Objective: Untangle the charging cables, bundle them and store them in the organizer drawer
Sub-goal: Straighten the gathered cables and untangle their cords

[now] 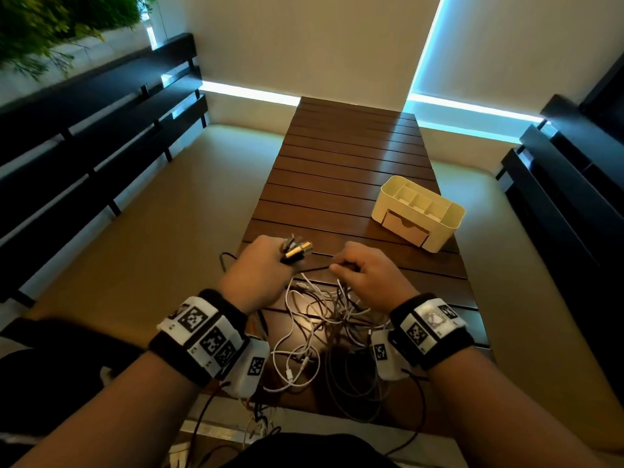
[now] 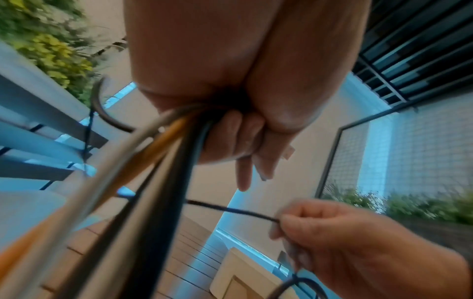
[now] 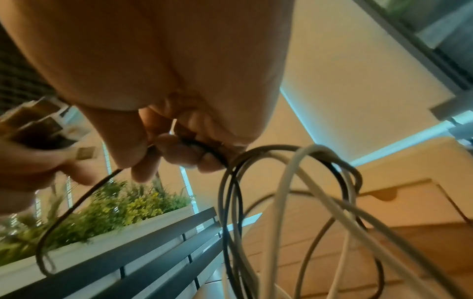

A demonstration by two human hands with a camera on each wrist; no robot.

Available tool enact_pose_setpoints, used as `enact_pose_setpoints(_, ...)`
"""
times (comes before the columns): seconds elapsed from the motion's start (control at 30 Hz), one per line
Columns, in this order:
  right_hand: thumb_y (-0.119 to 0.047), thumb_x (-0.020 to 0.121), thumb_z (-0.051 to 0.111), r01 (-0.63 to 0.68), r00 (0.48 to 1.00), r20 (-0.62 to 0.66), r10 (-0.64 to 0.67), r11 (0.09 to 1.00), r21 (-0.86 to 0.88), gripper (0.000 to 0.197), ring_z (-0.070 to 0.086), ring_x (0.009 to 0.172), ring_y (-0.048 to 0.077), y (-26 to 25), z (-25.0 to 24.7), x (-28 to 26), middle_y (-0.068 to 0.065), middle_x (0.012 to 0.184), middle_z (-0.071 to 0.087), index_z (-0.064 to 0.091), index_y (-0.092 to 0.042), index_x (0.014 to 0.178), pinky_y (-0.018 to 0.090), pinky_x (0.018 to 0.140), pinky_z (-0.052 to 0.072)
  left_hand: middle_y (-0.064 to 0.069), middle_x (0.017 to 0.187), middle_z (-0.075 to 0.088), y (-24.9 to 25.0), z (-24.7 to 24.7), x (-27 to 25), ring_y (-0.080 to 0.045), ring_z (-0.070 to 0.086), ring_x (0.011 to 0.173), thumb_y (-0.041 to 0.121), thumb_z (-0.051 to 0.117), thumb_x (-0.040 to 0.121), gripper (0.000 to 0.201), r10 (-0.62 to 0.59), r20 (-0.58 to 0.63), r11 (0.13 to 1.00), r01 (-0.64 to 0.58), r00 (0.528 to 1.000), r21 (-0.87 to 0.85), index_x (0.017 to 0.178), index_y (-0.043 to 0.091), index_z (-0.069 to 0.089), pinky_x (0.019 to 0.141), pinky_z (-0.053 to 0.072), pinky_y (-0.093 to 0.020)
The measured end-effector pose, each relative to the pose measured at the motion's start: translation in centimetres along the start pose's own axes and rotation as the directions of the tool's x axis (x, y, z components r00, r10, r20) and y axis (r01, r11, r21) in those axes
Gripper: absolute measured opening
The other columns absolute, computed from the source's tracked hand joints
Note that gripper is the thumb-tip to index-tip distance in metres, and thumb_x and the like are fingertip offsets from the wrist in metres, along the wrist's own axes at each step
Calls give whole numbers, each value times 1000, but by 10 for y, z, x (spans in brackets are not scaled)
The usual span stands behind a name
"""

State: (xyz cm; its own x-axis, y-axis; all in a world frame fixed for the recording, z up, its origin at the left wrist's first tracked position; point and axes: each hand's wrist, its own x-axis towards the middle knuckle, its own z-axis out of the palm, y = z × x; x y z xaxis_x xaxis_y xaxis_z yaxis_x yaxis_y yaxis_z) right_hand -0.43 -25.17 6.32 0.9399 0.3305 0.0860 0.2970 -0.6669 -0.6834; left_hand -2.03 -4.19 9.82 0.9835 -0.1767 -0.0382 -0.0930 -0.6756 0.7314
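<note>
A tangle of white, grey and black charging cables (image 1: 317, 319) lies on the near end of the slatted wooden table (image 1: 354, 157). My left hand (image 1: 260, 265) grips a bunch of cable ends, their plugs (image 1: 297, 248) sticking out past the fingers; the cords (image 2: 153, 161) trail down from the fist. To its right, my right hand (image 1: 364, 271) pinches a thin black cable (image 2: 230, 209) that runs across to the left hand, with several loops (image 3: 294, 182) hanging below it. The cream organizer (image 1: 418, 212) stands at the table's right, its small front drawer (image 1: 405, 228) closed.
Dark slatted benches (image 1: 84, 146) run along both sides, with beige floor (image 1: 162, 224) between them and the table. Green plants (image 1: 50, 25) grow at the far left. Some cables hang over the table's near edge (image 1: 263, 423) toward my lap.
</note>
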Motion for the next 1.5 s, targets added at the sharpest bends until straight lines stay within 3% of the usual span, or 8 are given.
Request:
enact_pose_setpoints(0.3, -19, 98, 58, 74, 996, -52, -69, 993, 93, 9, 50, 69, 3, -8, 2, -6, -10, 83, 55, 64, -25, 93, 12, 64, 42, 2, 63, 54, 6, 14, 9, -10, 43, 53, 25, 64, 95, 27, 129, 92, 992, -129, 987, -7, 71, 16, 57, 53, 33, -28)
enact_pose_setpoints(0.47, -32, 104, 45, -94, 993, -52, 107, 973, 211, 27, 59, 71, 25, 5, 11, -11, 10, 80, 63, 60, -12, 92, 36, 64, 47, 1, 57, 38, 3, -1, 4, -14, 32, 47, 18, 62, 96, 17, 30, -43, 768, -51, 999, -638, 83, 7, 65, 47, 32, -27)
enact_pose_setpoints(0.83, -32, 102, 50, -131, 963, -157, 221, 887, 442, 22, 56, 101, -10, 1, -2, -6, -11, 118, 61, 59, -30, 122, 21, 88, 45, -2, 57, 30, -13, -18, -1, -14, 25, 48, 19, 59, 98, 21, -22, -24, 778, 3, 999, -628, 83, 6, 64, 46, 26, -27)
enact_pose_setpoints(1.0, -38, 100, 53, -61, 995, -64, 74, 979, 193, 32, 30, 138, 4, -12, 0, 3, -15, 147, 31, 54, -39, 132, 29, 111, 30, 2, 53, 32, -7, -15, -1, -14, 25, 46, 22, 61, 96, 20, 38, 35, 768, -7, 999, -641, 84, 7, 65, 45, 26, -26)
enact_pose_setpoints(1.17, -53, 97, 50, -346, 916, 134, 378, 914, -214, 35, -4, 149, 34, -14, -1, 3, -10, 162, 1, 54, -42, 130, 61, 119, 14, 2, 52, 33, -5, -18, -4, -13, 26, 44, 17, 58, 98, 19, 56, 35, 771, -21, 998, -636, 85, 6, 64, 44, 29, -25)
enact_pose_setpoints(1.3, -60, 93, 52, -353, 930, 3, 367, 896, -270, 47, -15, 150, 32, -18, -2, -1, -8, 164, -6, 46, -45, 137, 60, 117, -4, 1, 52, 32, -5, -21, -6, -15, 25, 45, 16, 57, 99, 19, 63, 3, 762, -47, 998, -646, 84, 6, 64, 45, 27, -26)
enact_pose_setpoints(1.4, -46, 97, 55, -201, 979, -48, 198, 978, -60, 40, 17, 149, 16, -23, 0, -1, -4, 159, 25, 52, -33, 135, 47, 121, 17, -2, 53, 30, 0, -22, -6, -15, 24, 46, 15, 56, 99, 20, 65, -14, 735, -57, 998, -676, 84, 4, 64, 45, 24, -27)
enact_pose_setpoints(1.5, -27, 104, 48, -186, 978, -5, 209, 884, 430, 18, 67, 97, 9, -30, 7, -3, -3, 102, 68, 61, -21, 115, 35, 90, 53, -2, 53, 31, 1, -24, -6, -15, 24, 46, 16, 57, 98, 20, 35, -35, 734, -49, 999, -677, 84, 4, 65, 46, 24, -27)
